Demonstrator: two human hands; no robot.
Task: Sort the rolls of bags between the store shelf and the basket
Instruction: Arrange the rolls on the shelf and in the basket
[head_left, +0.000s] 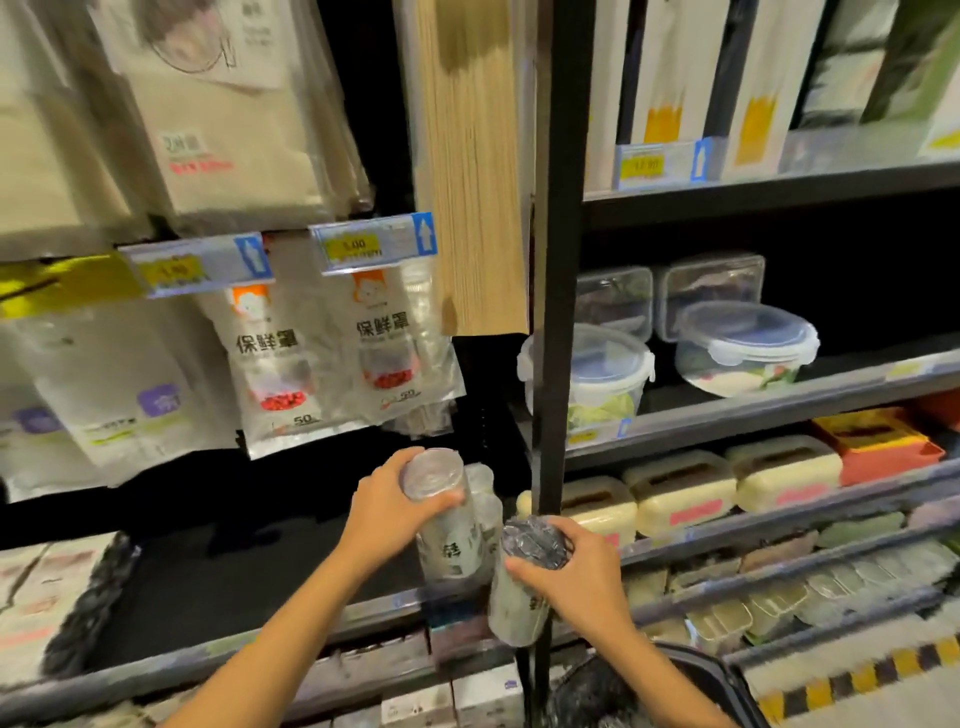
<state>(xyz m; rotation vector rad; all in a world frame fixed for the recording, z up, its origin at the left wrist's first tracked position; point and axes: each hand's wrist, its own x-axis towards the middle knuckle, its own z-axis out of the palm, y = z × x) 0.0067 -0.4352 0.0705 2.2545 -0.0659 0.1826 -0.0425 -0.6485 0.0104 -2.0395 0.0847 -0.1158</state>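
My left hand (387, 512) grips the top of an upright roll of bags (445, 519), a clear wrapped cylinder with dark print, standing on the dark store shelf (218, 587). Another roll (487, 499) stands just behind it. My right hand (576, 571) holds a second roll of bags (519, 597) by its top, in front of the shelf edge and beside the black upright post (553, 364). The black basket (675, 686) is at the bottom right, below my right forearm, only partly in view.
Hanging packs of food covers (384, 343) and price tags (371, 241) are above the shelf. Plastic food containers (743, 348) fill the shelves to the right. Flat packs (47, 597) lie at the shelf's left end. Boxes (457, 701) sit on the lower shelf.
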